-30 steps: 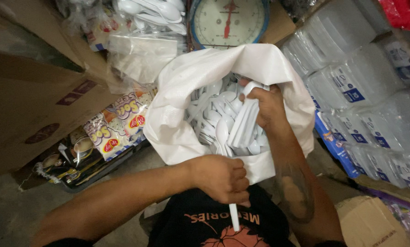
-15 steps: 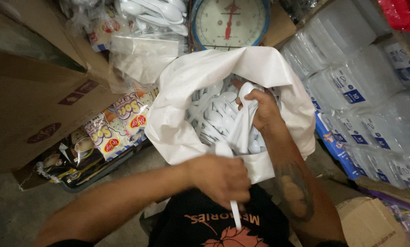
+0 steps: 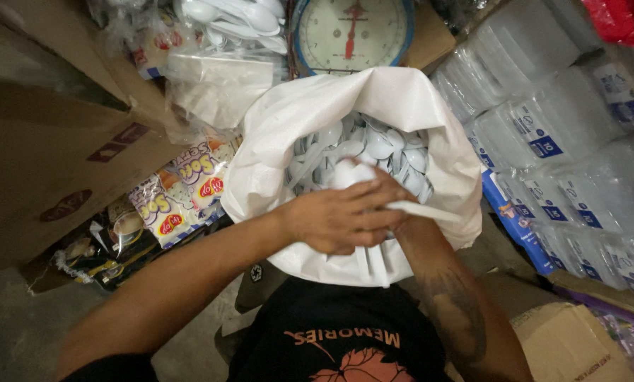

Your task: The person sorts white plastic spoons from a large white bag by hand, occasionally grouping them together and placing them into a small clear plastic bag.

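Note:
A white sack (image 3: pixel 274 134) stands open in front of me, full of white plastic spoons (image 3: pixel 384 145). My left hand (image 3: pixel 334 219) reaches across the sack's near rim and is closed over a bundle of spoons. Their bowls (image 3: pixel 352 172) show above its knuckles and their handles (image 3: pixel 372 260) stick out below. My right hand (image 3: pixel 390 192) is mostly hidden under the left, with its fingers curled on the same bundle. One spoon handle (image 3: pixel 424 211) pokes out to the right. My tattooed right forearm (image 3: pixel 448 297) comes up from the lower right.
A dial scale (image 3: pixel 352 32) stands behind the sack. Clear bags of spoons (image 3: pixel 225 42) lie at the back left. Brown cartons (image 3: pixel 55 155) and printed packets (image 3: pixel 179 194) are to the left. Stacked clear plastic containers (image 3: pixel 564 134) fill the right, with a carton (image 3: pixel 571 339) below.
My right hand has drawn a bunch of spoons out of the sack toward me. My left hand has moved up from the near rim and closed over it.

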